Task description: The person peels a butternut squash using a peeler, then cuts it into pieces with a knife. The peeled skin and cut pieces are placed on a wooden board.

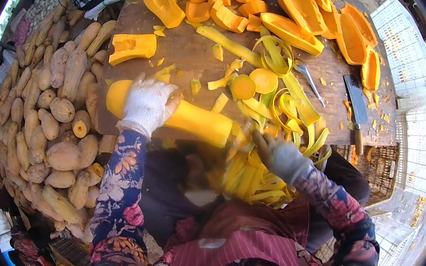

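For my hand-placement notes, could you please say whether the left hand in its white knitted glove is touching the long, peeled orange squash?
Touching: the head view shows the left hand laid across the squash, fingers curled against its surface.

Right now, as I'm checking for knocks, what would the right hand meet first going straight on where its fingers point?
The right hand would probably meet the right end of the yellow squash first, though loose peel strips lie close by and depth is unclear.
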Demonstrator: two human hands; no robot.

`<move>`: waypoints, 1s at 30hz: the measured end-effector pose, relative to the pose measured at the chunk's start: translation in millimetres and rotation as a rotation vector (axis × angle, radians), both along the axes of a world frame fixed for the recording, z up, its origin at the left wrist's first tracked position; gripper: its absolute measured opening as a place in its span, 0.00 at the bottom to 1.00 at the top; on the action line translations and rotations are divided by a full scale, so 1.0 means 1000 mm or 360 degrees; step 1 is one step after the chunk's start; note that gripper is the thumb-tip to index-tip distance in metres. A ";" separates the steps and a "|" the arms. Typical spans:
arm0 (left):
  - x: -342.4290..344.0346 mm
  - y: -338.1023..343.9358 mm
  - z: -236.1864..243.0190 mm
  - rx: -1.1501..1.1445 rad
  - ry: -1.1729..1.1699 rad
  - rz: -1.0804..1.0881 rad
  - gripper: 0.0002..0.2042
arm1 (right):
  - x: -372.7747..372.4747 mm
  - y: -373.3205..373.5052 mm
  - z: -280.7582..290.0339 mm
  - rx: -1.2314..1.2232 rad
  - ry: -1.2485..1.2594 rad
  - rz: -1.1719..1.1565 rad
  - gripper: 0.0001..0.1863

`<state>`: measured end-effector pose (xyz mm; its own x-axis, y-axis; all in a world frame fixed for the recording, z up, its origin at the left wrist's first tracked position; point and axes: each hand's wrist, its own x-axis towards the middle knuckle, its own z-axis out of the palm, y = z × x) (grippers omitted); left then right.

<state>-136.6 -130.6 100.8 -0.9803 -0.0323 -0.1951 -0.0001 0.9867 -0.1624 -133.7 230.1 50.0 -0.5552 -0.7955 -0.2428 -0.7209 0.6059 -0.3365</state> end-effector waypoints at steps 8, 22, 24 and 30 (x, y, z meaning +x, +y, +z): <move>-0.016 -0.002 0.003 0.0031 -0.0018 -0.0160 0.18 | 0.006 -0.031 0.002 -0.0576 0.0296 0.0013 0.39; -0.055 0.008 0.015 0.0028 -0.0336 -0.0017 0.25 | 0.007 -0.026 -0.019 -0.0391 0.0584 -0.0010 0.26; -0.057 0.007 0.015 -0.0001 -0.0371 -0.0067 0.26 | 0.001 -0.022 -0.020 -0.0496 0.0576 0.0056 0.29; -0.069 0.009 0.021 0.0172 -0.0373 0.0036 0.27 | 0.006 0.011 -0.008 -0.0288 0.0255 -0.0248 0.38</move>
<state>-205.8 -121.9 121.4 -0.9071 -0.0204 -0.4204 0.0026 0.9985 -0.0541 -127.5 240.9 41.7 -0.6939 -0.7200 -0.0039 -0.6766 0.6539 -0.3386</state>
